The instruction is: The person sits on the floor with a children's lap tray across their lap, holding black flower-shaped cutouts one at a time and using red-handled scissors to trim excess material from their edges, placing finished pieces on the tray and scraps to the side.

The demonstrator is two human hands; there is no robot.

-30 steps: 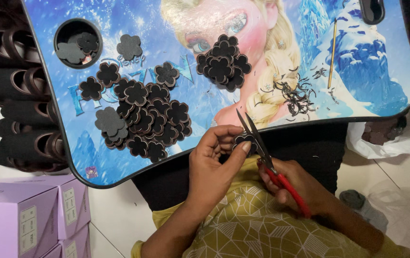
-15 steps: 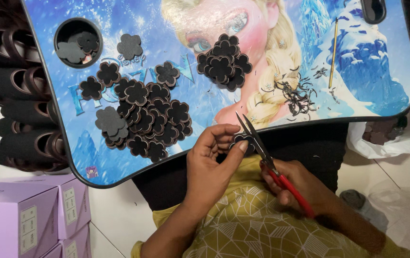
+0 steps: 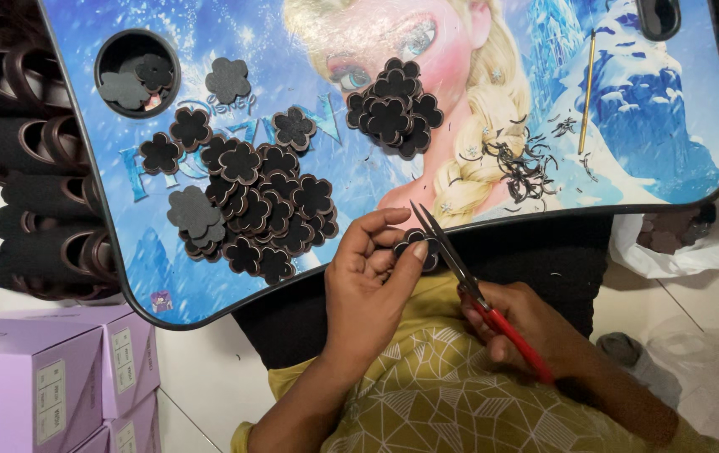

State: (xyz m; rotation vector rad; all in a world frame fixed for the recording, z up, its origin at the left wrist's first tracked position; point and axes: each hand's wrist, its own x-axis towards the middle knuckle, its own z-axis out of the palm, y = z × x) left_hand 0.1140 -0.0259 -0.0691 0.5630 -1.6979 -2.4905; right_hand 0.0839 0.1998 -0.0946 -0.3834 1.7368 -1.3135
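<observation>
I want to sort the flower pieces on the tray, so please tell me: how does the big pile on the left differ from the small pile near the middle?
The big pile holds many more flower pieces than the small pile. The big pile spreads wide and loose, with single pieces lying apart beside it; the small pile is one tight cluster. The big pile mixes brown-edged pieces and plain grey ones; the small pile shows only brown-edged ones. Both lie on the blue tray.
</observation>
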